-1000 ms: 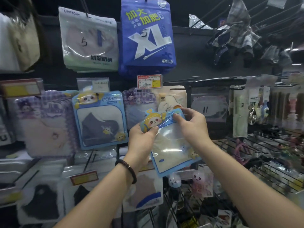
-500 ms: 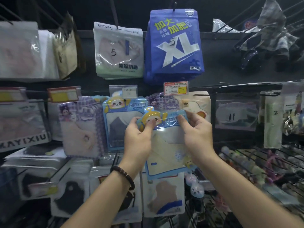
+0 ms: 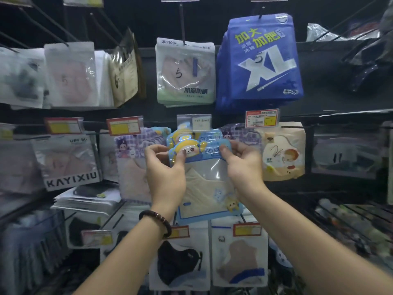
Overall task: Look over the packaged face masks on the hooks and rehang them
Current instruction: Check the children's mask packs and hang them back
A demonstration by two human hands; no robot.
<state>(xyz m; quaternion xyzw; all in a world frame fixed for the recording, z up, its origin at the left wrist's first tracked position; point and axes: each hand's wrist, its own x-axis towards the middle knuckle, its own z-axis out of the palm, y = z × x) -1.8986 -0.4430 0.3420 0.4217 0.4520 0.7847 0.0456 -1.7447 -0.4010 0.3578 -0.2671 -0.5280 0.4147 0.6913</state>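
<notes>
- Blue-edged clear plastic, that's the mask pack in play here. In the head view, both hands are holding it up in the air, and a cream mask is showing through the window.
- The left hand is pinching the top left corner, thumb lying on the yellow cartoon head and the other fingers curling round behind. The right hand is pinching the top right corner the same way, thumb on the blue header. So both are clamping on the pack, nothing loose.
- The pack is standing roughly upright, long axis running top to bottom, with the bottom edge tipping up a little on the right.
- The bit that matters: a matching pack is peeking out just behind and above the held one, under a clear tag sleeve. I'm guessing its hook is the one this pack is going on. The hook itself is hiding behind that sleeve, so it's lying up and away from the thumbs, just past the header.
- I'm not making out the hang hole for sure, so lining it up is looking like the fiddly part. Both hands are sitting about equally near.
</notes>
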